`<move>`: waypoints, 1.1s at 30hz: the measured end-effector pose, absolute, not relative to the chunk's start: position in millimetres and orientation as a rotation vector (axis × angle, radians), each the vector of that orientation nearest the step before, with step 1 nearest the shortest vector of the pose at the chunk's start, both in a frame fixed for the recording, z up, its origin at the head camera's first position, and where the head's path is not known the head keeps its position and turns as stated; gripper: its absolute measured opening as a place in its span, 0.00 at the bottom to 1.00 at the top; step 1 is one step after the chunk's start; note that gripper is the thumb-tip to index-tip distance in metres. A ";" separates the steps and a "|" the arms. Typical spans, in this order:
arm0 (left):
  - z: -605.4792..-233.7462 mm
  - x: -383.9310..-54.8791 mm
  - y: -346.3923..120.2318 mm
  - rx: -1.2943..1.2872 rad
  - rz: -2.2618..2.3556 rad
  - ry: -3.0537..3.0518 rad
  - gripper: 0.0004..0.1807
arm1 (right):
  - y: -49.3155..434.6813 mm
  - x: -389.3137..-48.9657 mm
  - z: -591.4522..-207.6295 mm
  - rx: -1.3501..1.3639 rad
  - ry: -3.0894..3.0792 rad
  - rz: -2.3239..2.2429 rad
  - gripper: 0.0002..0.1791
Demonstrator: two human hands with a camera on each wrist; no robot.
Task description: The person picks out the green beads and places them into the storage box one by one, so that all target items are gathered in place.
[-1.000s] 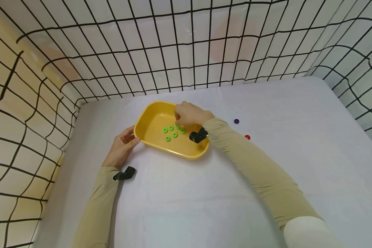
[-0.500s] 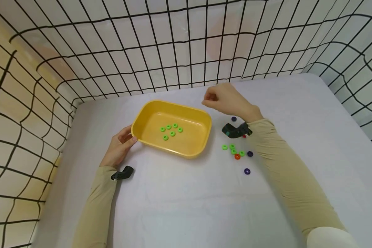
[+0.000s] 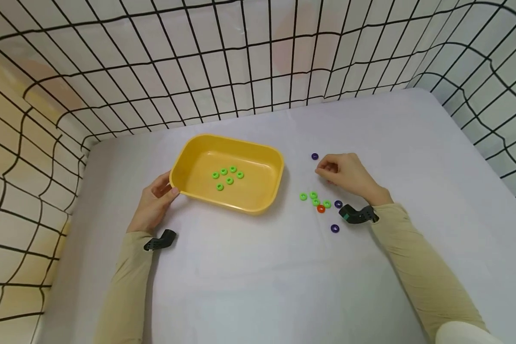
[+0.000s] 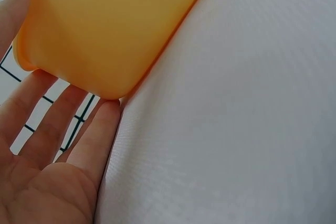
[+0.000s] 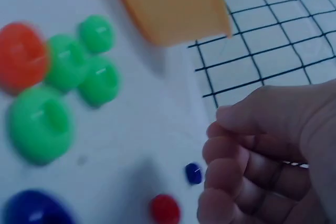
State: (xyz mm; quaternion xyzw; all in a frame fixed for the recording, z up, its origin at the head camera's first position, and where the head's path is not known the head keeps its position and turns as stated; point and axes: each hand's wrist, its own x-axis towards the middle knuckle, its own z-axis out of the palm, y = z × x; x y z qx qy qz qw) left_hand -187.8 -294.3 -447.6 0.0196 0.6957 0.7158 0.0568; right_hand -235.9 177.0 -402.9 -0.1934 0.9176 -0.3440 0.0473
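A yellow plastic basin (image 3: 255,188) stands on the white-covered table with several green ring beads (image 3: 230,180) inside. My left hand (image 3: 152,200) holds its left end, thumb at the near corner and fingers against the outer wall, as the left wrist view shows. My right hand (image 3: 348,174) is low over the table right of the basin, its fingers curled and thumb tip close to the index finger; nothing shows between them. Near it lie a dark blue bead (image 3: 315,156) and a red bead (image 5: 165,208), which the hand hides in the head view.
Several loose green beads (image 3: 316,202) lie in a cluster right of the basin, touching or close to an orange-red bead (image 3: 321,209). Two more dark blue beads lie nearby, one of them a blue bead (image 3: 335,228) nearer the front. Black wire mesh (image 3: 258,76) borders the table.
My right hand has come out of the basin, passed to the right and lowered towards the loose beads. The left hand keeps its hold, and the basin stays put.
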 end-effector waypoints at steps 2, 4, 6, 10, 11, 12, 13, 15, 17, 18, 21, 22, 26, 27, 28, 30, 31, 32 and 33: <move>-446.5 -187.4 -294.1 0.054 2.174 2.103 0.29 | 181.4 -233.1 -411.6 -0.585 2.814 -1.070 0.06; -445.6 -186.9 -293.9 0.046 2.181 2.090 0.29 | 184.3 -230.1 -418.6 -0.580 2.805 -1.097 0.06; -444.6 -186.5 -293.9 0.036 2.184 2.082 0.29 | 185.8 -226.8 -423.9 -0.569 2.775 -1.127 0.06; -443.9 -186.3 -292.9 0.026 2.180 2.079 0.29 | 190.5 -220.8 -430.7 -0.538 2.703 -1.168 0.05; -443.9 -186.4 -292.5 0.026 2.176 2.082 0.29 | 191.9 -219.8 -432.0 -0.541 2.687 -1.174 0.05; -443.7 -186.3 -292.1 0.028 2.175 2.082 0.29 | 193.5 -219.0 -432.6 -0.547 2.673 -1.179 0.05; -443.7 -186.3 -291.9 0.031 2.173 2.084 0.29 | 195.5 -218.6 -433.3 -0.558 2.660 -1.184 0.05; -443.5 -185.9 -291.8 0.040 2.175 2.083 0.29 | 199.1 -218.2 -434.0 -0.581 2.628 -1.190 0.06; -443.4 -185.7 -291.9 0.056 2.185 2.080 0.28 | 202.6 -218.3 -433.5 -0.596 2.589 -1.196 0.06; -443.4 -185.7 -292.0 0.064 2.197 2.074 0.27 | 204.1 -218.5 -432.9 -0.602 2.571 -1.197 0.07; -443.8 -185.5 -292.3 0.085 2.240 2.052 0.26 | 206.5 -218.9 -429.5 -0.628 2.510 -1.210 0.08; -443.8 -185.5 -292.3 0.089 2.247 2.048 0.26 | 207.4 -219.3 -428.4 -0.648 2.490 -1.219 0.08; -443.0 -185.0 -291.6 0.073 2.252 2.039 0.26 | 211.5 -219.8 -426.5 -0.748 2.412 -1.244 0.11; -442.8 -184.8 -291.6 0.066 2.246 2.042 0.26 | 213.0 -220.1 -427.0 -0.775 2.397 -1.243 0.11; -442.9 -184.7 -291.5 0.062 2.246 2.039 0.26 | 214.4 -220.3 -427.4 -0.794 2.385 -1.238 0.12; -443.3 -184.6 -291.5 0.060 2.244 2.039 0.26 | 215.9 -220.4 -427.9 -0.821 2.368 -1.224 0.14; -443.6 -184.5 -291.6 0.060 2.244 2.039 0.27 | 216.4 -220.4 -428.1 -0.835 2.365 -1.213 0.15; -443.9 -184.5 -291.7 0.059 2.245 2.036 0.27 | 216.8 -220.3 -428.2 -0.843 2.359 -1.206 0.16; -444.0 -184.5 -291.8 0.058 2.245 2.036 0.27 | 217.2 -220.5 -428.4 -0.847 2.358 -1.194 0.17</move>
